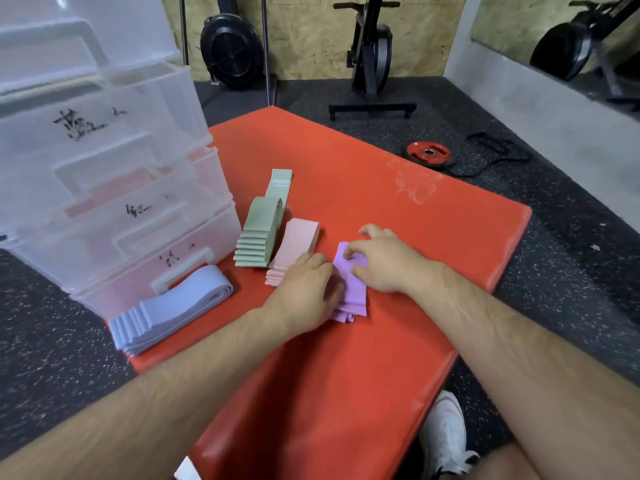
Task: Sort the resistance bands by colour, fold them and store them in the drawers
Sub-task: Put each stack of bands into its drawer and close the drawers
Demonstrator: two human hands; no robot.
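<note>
Floor: I see dark speckled rubber floor (450,109) all round the work area.
Mat: a red mat (363,358) lies on it at an angle. All four band stacks and both hands are on the mat.
Drawers: a clear plastic drawer unit (104,161) stands at the mat's left edge. Its fronts carry black handwritten marks I cannot read, and pink shapes show faintly through the middle drawers.
Bike: a black exercise bike (372,57) stands at the far wall, well apart from the mat.
Blue bands: a folded stack of blue bands (173,310) lies at the near-left corner of the mat, its far end just against the bottom drawer's handle.
Green bands: a fanned stack of green bands (258,233) lies just right of the drawers, with one longer band running away behind it.
Pink bands: the pink bands (299,237) are stacked just right of the green ones, their near end partly under my view of the left hand.
Purple bands: the purple bands (353,294) lie mid-mat, right of the pink stack, between and under both hands.
Left hand: the left hand (304,289) rests on the purple stack's left edge, fingers bent down. I cannot tell whether they grip or only press.
Right hand: the right hand (384,261) has its thumb and curled fingers pinching the stack's far end.
Shoe: a white shoe (446,431) sits on the floor by the mat's near-right edge.
Plate: a small red weight plate (428,154) lies on the floor past the mat's far edge.
</note>
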